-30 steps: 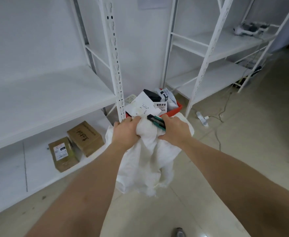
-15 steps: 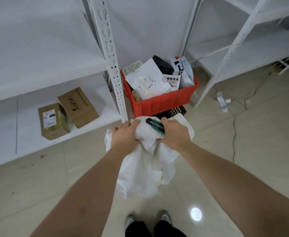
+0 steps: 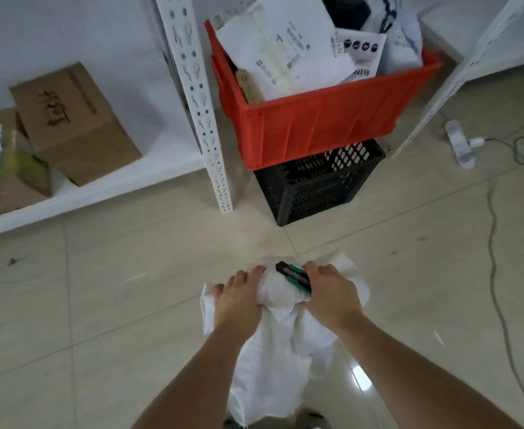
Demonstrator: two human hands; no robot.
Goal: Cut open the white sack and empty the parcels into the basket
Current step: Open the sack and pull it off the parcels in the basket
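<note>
Cardboard boxes [image 3: 68, 122]: two, on the low shelf [image 3: 106, 190] at far left.
Left hand [image 3: 239, 300]: fingers curled tight round a bunched fold of the white sack [image 3: 273, 351].
White sack: limp, held up over the floor, between both hands.
Right hand [image 3: 332, 294]: fingers clenched on the sack and on a dark, green-trimmed cutter [image 3: 293, 277].
Red basket [image 3: 325, 125]: well beyond the hands, heaped with parcels [image 3: 282, 48], stacked on a black crate [image 3: 316, 184].

sack [image 3: 273, 360] white | basket [image 3: 322, 131] red | crate [image 3: 313, 187] black, perforated | boxes [image 3: 75, 125] brown
</note>
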